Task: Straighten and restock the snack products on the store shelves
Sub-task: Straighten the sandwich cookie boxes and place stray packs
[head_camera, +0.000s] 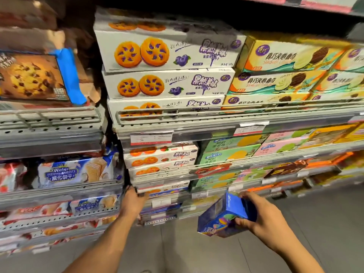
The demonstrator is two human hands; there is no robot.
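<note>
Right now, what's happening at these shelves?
A person is restocking biscuit boxes. The right hand grips a blue snack box, held out in the aisle in front of the lower shelves, not yet placed. The left hand reaches into a low shelf, touching the boxes stacked there. The blueberry biscuit boxes higher up sit neatly stacked.

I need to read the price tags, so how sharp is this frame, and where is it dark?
Head view: smeared all over, price tags unreadable; wide-angle bends the shelves; top shelf recess dark; blue box in the right hand blurred.
</note>
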